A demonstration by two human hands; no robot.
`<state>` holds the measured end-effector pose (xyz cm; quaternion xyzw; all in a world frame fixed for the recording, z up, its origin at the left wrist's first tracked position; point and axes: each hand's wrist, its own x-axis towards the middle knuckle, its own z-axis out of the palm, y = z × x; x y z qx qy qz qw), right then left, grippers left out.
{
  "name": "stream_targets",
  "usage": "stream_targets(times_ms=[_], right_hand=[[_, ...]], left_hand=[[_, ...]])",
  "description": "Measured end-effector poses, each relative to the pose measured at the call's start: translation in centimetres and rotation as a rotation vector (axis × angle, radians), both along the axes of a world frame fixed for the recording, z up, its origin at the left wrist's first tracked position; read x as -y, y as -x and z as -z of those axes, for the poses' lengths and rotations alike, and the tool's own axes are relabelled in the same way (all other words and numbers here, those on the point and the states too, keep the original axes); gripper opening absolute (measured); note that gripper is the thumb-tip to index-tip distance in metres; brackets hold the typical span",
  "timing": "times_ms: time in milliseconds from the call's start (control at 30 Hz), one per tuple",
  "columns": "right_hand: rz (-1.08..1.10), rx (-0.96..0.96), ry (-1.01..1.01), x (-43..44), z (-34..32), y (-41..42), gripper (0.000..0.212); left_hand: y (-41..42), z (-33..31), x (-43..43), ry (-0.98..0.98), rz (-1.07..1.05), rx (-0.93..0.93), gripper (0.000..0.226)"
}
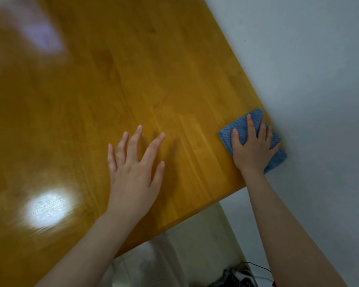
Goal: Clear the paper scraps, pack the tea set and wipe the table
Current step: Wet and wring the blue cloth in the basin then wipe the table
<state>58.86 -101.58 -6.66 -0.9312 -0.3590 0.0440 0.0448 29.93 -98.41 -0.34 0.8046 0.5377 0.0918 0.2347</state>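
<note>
A glossy orange-brown wooden table fills most of the view. My right hand presses a folded blue knitted cloth flat on the table's right edge, close to the near corner, with its fingers spread over the cloth. Part of the cloth hangs past the edge. My left hand lies flat on the bare wood nearer the middle, fingers straight and spread, holding nothing. No paper scraps or tea set show in this view.
A pale grey wall runs right beside the table's right edge. Below the near edge stands a light-coloured seat, and black cables lie on the floor. Bright light reflections sit on the table's left part.
</note>
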Motion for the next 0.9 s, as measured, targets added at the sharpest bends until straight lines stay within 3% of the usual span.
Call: stream_targets(times_ms=[300,467,733,900], right_hand=[[0.353,-0.072,-0.113,2.1,-0.1,3.4,0.059],[0.195,-0.055,-0.186,4.1,0.2,9.6,0.053],[-0.167,-0.136,-0.218,3.9,0.2,26.6,0.053],[-0.211,-0.148,-0.21,2.1,0.2,35.6,0.052]], left_hand=[[3.2,-1.3,0.2,0.012,-0.037,-0.017,0.055],[6.5,-2.3,-0.5,0.02,-0.107,-0.004,0.055],[14.1,-3.7,-1.3,-0.006,-0.189,0.003,0.055],[19.8,-4.9,-2.2,-0.054,-0.175,0.021,0.051]])
